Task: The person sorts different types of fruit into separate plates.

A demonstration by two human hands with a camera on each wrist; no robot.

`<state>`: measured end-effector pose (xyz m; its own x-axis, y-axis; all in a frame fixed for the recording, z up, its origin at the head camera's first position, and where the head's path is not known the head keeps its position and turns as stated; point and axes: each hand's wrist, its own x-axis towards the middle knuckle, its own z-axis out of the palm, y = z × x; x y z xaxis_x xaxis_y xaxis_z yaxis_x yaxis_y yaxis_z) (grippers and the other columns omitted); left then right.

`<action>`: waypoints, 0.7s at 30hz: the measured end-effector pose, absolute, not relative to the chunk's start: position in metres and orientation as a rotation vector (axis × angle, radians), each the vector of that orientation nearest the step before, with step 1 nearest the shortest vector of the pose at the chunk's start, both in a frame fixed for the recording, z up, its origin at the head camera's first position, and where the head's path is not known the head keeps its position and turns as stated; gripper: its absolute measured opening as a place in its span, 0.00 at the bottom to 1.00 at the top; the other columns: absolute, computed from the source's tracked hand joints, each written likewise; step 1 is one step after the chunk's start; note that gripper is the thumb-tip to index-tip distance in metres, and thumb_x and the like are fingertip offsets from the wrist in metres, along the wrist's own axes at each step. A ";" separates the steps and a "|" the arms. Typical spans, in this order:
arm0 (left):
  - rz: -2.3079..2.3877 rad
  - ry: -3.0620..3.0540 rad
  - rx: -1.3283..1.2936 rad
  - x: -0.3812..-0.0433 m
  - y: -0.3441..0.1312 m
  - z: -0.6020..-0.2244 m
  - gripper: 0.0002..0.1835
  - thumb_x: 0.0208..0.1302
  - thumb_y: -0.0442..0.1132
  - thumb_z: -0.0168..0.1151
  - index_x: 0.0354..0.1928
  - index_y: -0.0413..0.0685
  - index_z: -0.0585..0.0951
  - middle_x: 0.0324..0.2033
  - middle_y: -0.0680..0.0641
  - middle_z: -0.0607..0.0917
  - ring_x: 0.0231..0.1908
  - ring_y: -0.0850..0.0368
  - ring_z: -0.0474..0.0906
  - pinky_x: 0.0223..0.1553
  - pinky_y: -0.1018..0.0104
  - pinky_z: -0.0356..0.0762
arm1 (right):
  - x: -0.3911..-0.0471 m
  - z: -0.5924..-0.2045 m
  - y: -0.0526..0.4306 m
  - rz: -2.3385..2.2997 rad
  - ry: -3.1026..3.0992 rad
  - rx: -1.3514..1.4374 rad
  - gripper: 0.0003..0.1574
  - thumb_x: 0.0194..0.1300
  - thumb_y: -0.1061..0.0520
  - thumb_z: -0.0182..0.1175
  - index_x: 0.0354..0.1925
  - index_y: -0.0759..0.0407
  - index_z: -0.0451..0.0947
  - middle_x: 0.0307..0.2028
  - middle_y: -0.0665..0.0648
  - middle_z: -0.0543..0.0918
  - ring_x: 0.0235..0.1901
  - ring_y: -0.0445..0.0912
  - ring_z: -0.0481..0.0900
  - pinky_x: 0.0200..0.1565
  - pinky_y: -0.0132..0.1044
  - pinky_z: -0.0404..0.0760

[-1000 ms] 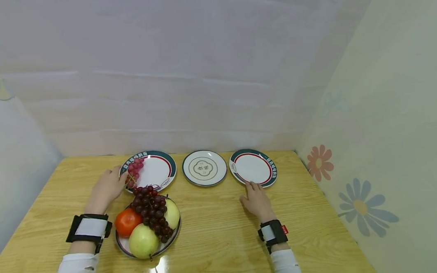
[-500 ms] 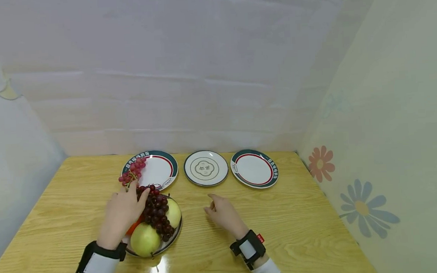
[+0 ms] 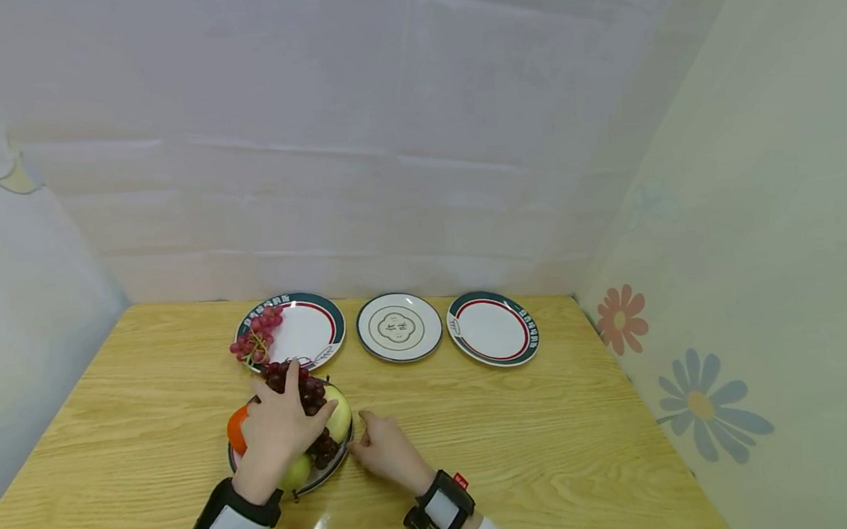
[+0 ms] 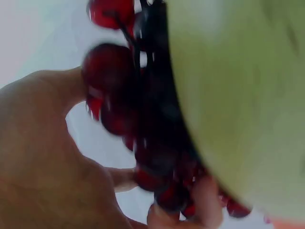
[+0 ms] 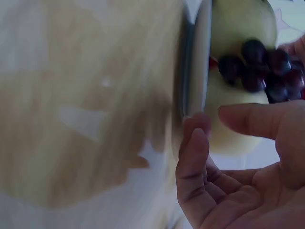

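A bunch of dark red grapes [image 3: 323, 449] lies across the fruit on a dark-rimmed plate [image 3: 344, 448]. Over it my left hand [image 3: 281, 424] reaches down, its fingers curled about the grapes [image 4: 152, 148] in the left wrist view. Beneath the bunch are a yellow-green pear [image 3: 340, 417], another pear [image 3: 295, 472] and an orange-red round fruit [image 3: 237, 428], each partly hidden. My right hand [image 3: 390, 454] is at the plate's right edge. In the right wrist view its fingertips [image 5: 196, 138] meet the plate's rim [image 5: 199, 71], with the thumb standing apart.
Behind the fruit, a green-rimmed plate [image 3: 305, 331] has a bunch of pinkish grapes [image 3: 260, 334] on its left side. A small white plate [image 3: 401, 345] and another green-rimmed plate [image 3: 491, 329] stand along the back of the wooden table [image 3: 519, 451].
My left hand has left the pinkish grapes, which now rest on the plate, and moved to the dark grapes. My right hand has come leftward from the far right plate to the fruit plate.
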<state>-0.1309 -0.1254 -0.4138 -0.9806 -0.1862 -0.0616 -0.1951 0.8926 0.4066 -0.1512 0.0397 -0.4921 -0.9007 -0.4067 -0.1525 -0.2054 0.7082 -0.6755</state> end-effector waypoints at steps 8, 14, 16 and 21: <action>0.741 3.031 -0.278 -0.131 -0.123 -0.419 0.43 0.52 0.51 0.64 0.64 0.33 0.61 0.49 0.20 0.57 0.28 0.34 0.70 0.18 0.53 0.75 | -0.144 -0.493 0.030 -1.055 2.611 -0.454 0.29 0.59 0.61 0.61 0.57 0.70 0.69 0.14 0.47 0.73 0.11 0.33 0.65 0.12 0.24 0.61; 0.854 3.047 -0.244 -0.132 -0.124 -0.419 0.37 0.48 0.43 0.68 0.55 0.30 0.64 0.45 0.22 0.58 0.29 0.33 0.71 0.18 0.53 0.75 | -0.144 -0.493 0.029 -1.067 2.635 -0.479 0.25 0.58 0.62 0.61 0.54 0.70 0.72 0.15 0.49 0.75 0.11 0.33 0.65 0.12 0.23 0.62; 0.886 3.055 -0.221 -0.132 -0.126 -0.419 0.33 0.46 0.42 0.69 0.49 0.30 0.65 0.43 0.24 0.60 0.27 0.35 0.71 0.18 0.55 0.74 | -0.144 -0.494 0.030 -1.072 2.642 -0.500 0.24 0.57 0.63 0.61 0.52 0.70 0.72 0.14 0.50 0.76 0.11 0.33 0.65 0.12 0.23 0.62; 0.902 3.073 -0.159 -0.132 -0.130 -0.411 0.27 0.44 0.42 0.70 0.39 0.34 0.65 0.37 0.28 0.63 0.22 0.42 0.71 0.16 0.60 0.69 | -0.143 -0.495 0.030 -1.087 2.622 -0.498 0.28 0.58 0.62 0.60 0.56 0.72 0.69 0.16 0.52 0.78 0.11 0.33 0.66 0.12 0.24 0.63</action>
